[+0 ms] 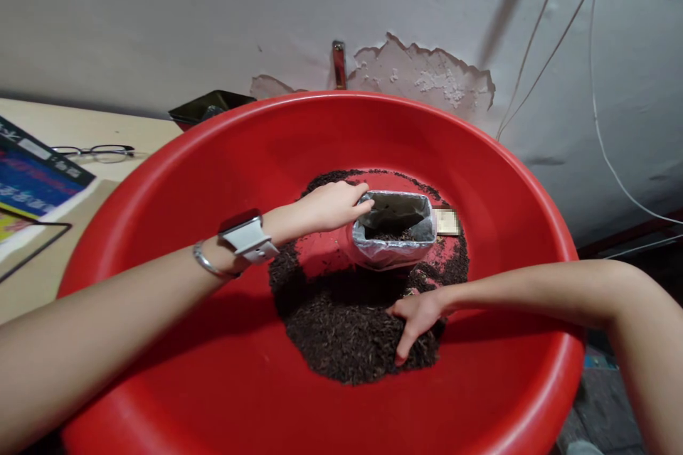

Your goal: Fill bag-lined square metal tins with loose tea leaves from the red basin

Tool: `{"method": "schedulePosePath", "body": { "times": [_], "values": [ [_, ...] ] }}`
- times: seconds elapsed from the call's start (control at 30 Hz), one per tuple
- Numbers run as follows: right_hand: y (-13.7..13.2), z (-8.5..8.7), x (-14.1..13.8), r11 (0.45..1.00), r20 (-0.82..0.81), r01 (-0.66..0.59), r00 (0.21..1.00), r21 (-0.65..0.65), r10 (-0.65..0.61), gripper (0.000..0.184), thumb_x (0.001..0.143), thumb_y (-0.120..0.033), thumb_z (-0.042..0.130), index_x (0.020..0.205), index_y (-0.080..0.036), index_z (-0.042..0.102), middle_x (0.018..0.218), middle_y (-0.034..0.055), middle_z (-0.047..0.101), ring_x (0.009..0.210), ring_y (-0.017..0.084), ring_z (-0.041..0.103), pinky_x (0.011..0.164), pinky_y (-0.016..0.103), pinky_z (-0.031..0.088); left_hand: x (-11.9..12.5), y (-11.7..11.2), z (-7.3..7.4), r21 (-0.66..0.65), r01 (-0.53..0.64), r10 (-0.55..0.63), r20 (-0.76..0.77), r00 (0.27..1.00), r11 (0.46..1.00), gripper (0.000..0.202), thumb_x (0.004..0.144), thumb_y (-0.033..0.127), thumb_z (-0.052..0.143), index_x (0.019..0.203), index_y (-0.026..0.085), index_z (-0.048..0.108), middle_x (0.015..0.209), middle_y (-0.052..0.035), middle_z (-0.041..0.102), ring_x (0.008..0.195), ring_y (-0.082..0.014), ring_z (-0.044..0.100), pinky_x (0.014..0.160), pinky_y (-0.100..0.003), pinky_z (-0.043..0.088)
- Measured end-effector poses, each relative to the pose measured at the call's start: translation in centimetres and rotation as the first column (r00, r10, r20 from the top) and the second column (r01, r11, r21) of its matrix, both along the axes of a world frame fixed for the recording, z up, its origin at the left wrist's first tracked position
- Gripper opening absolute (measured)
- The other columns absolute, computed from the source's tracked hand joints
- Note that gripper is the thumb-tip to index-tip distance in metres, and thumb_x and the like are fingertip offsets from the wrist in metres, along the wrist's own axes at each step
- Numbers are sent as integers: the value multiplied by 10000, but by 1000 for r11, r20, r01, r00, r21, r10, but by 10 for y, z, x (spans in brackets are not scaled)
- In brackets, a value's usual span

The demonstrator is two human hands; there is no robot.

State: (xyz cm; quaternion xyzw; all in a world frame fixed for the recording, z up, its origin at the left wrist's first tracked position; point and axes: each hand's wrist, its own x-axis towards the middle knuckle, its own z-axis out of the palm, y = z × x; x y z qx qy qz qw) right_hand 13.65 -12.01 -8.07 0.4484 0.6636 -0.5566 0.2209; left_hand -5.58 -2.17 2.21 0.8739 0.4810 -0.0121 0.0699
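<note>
My left hand (340,205) reaches across the big red basin (176,227), its fingers closed on the left rim of a foil-lined bag (398,250). The bag stands with its mouth open, and a little dark loose stuff lies inside. Dark brown, dry flakes, like loose tea leaves (346,341), form a heap at the near side of the basin's floor. At the heap's right side is my right hand (421,316), thumb spread away from the fingers. Its fingertips are partly sunk in the flakes, so what lies under the palm is hidden.
A thin ring of flakes runs round the bag. A small pale card (447,222) shows at its right. On the table (133,129) at left lie glasses (109,152) and a blue book (37,174); a dark container (210,108) sits behind the rim. Cables hang along the peeling wall.
</note>
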Motion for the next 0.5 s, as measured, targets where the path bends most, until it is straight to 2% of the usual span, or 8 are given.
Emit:
{"method": "schedulePosePath", "body": {
  "times": [0.07, 0.1, 0.27, 0.4, 0.47, 0.5],
  "values": [
    [3, 7, -7, 998, -90, -31, 996, -61, 26, 468, 572, -389, 769, 963, -170, 631, 868, 3, 638, 773, 147, 604, 641, 232, 482, 0, 0, 0, 11, 0, 0, -8, 1000, 1000, 350, 913, 387, 293, 929, 159, 558, 830, -100, 652, 676, -181, 577, 586, -266, 364],
    [4, 11, -11, 998, -126, -51, 991, -41, 45, 433, 593, -402, 758, 931, -168, 620, 825, -11, 622, 744, 134, 586, 626, 223, 463, 0, 1, 0, 13, 2, -2, -11, 1000, 1000, 346, 911, 387, 295, 926, 160, 556, 826, -98, 650, 676, -181, 576, 585, -265, 365],
    [12, 45, -24, 960, -262, -102, 950, 261, 172, 363, 641, -418, 744, 848, -183, 560, 736, -52, 555, 714, 108, 523, 635, 209, 389, -2, 3, -1, 9, 41, -41, 9, 999, 999, 315, 913, 366, 294, 897, 168, 539, 777, -75, 634, 624, -160, 548, 571, -254, 364],
    [14, 81, -28, 920, -437, -1, 880, 392, 187, 322, 684, -402, 722, 844, -187, 545, 728, -62, 546, 697, 88, 495, 640, 195, 374, -3, 6, -3, 11, 100, -100, 48, 994, 995, 297, 916, 346, 295, 876, 177, 536, 773, -57, 631, 622, -144, 540, 582, -240, 373],
    [14, 96, -26, 867, -489, 61, 844, 494, 219, 277, 708, -364, 709, 834, -181, 544, 712, -62, 543, 675, 79, 478, 643, 191, 372, -3, 7, -5, 6, 122, -122, 71, 990, 993, 302, 919, 344, 288, 879, 179, 537, 793, -56, 639, 648, -147, 553, 598, -240, 379],
    [13, 103, -25, 824, -501, 88, 828, 560, 252, 257, 720, -347, 698, 837, -178, 545, 713, -59, 544, 667, 78, 472, 646, 192, 374, -2, 7, -6, 2, 129, -129, 83, 988, 992, 306, 920, 345, 284, 885, 180, 539, 807, -57, 645, 664, -151, 562, 607, -242, 383]
  ]
}}
